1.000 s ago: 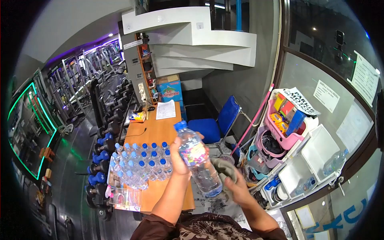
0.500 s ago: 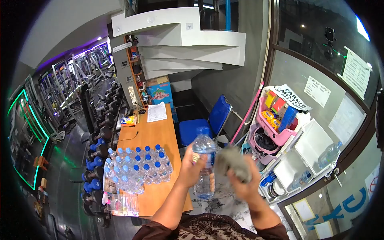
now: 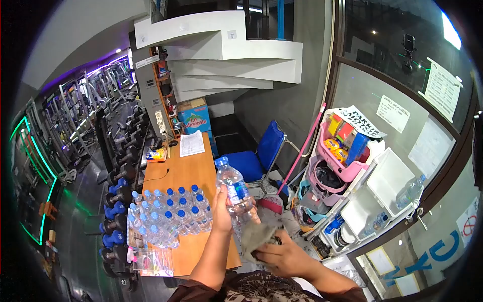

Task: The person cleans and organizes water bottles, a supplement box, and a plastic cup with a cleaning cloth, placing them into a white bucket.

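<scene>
My left hand [image 3: 222, 211] is wrapped round a large clear plastic water bottle [image 3: 231, 178] with a blue cap and a blue-and-white label. It is held tilted beside the wooden table [image 3: 193, 168]. In my right hand [image 3: 289, 255] is a bunched grey cloth [image 3: 254, 240], close to the bottle's lower end, which it partly covers in this view. On the table to the left of my hands stand several small water bottles [image 3: 182, 204] in rows, some with dark blue caps and others with light blue caps.
A clear plastic box [image 3: 151, 261] sits at the table's front left corner, and papers [image 3: 192, 144] lie at its far end. Behind is a blue chair [image 3: 269, 148]. To the right stand a pink basket [image 3: 347, 171] and white bins [image 3: 392, 176]. Dumbbells [image 3: 118, 209] line the left side.
The large bottle has moved left and tilted from upright, with its label turned more towards me. My right hand and the cloth have moved left and down, towards the bottle's lower end.
</scene>
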Demonstrator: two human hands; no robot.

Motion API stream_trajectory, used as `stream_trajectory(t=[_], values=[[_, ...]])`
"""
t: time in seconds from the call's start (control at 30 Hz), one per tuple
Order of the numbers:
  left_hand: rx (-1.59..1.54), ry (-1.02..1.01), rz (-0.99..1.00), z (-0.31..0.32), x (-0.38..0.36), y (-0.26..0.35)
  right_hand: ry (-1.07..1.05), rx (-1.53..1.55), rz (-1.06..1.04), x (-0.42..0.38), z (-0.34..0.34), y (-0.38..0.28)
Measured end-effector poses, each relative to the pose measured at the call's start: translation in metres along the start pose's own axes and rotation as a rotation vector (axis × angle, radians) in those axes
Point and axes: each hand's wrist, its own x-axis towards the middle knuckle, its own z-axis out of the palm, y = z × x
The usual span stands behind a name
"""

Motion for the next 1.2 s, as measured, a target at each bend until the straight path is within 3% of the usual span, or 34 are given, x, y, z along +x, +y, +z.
stream_trajectory(t=[0.07,0.17,0.23,0.3,0.4,0.47,0.5,0.57,0.6,0.7,0.73,0.83,0.87,0.9,0.97,1.03,1.1,1.13,1.2], values=[[-0.071,0.039,-0.013,-0.004,0.004,0.000,-0.068,0.131,-0.064,-0.015,-0.009,0.005],[-0.038,-0.076,-0.066,0.005,0.002,0.009,0.175,0.355,0.186,-0.010,-0.039,0.021],[-0.010,-0.064,-0.102,0.002,0.004,-0.014,0.528,0.221,0.301,0.017,-0.056,0.029],[-0.033,-0.218,-0.143,0.019,-0.006,-0.023,0.539,0.049,0.286,0.045,-0.078,0.045],[0.049,-0.112,-0.144,0.046,-0.017,-0.030,0.472,0.129,0.285,0.057,-0.071,0.059],[-0.006,-0.158,-0.075,0.042,-0.009,-0.031,0.449,0.028,0.192,0.039,-0.056,0.058],[-0.027,-0.066,-0.072,0.042,-0.004,-0.032,0.429,-0.017,0.142,0.028,-0.047,0.054],[-0.050,0.117,-0.066,0.037,0.009,-0.033,0.197,-0.012,0.094,0.007,-0.041,0.041],[-0.018,0.080,-0.034,0.024,0.013,-0.037,0.083,-0.003,0.071,-0.006,-0.038,0.036],[-0.034,-0.024,-0.044,0.023,0.013,-0.030,0.062,0.325,0.150,-0.044,-0.035,0.037],[-0.111,-0.039,-0.033,0.047,0.008,-0.017,0.245,0.446,0.153,-0.056,-0.027,0.045],[-0.308,-0.160,-0.033,0.069,0.012,-0.023,0.654,0.937,0.752,-0.054,-0.014,0.043],[-0.240,-0.183,0.015,0.079,0.014,-0.027,0.547,1.036,0.783,-0.074,-0.002,0.055],[-0.291,-0.285,-0.017,0.082,0.019,-0.038,0.593,1.018,0.758,-0.076,-0.001,0.054],[-0.224,-0.247,-0.091,0.099,0.023,-0.048,0.673,0.982,0.710,-0.070,0.003,0.050],[0.021,-0.125,-0.037,0.109,0.026,-0.054,0.778,0.671,0.627,-0.067,-0.008,0.049],[0.196,-0.057,-0.002,0.127,0.021,-0.054,0.794,0.281,0.524,-0.071,-0.017,0.052],[0.237,-0.059,-0.017,0.129,0.022,-0.062,0.792,0.237,0.545,-0.078,-0.017,0.056],[0.313,-0.059,-0.047,0.130,0.022,-0.082,0.699,0.212,0.380,-0.089,-0.040,0.062]])
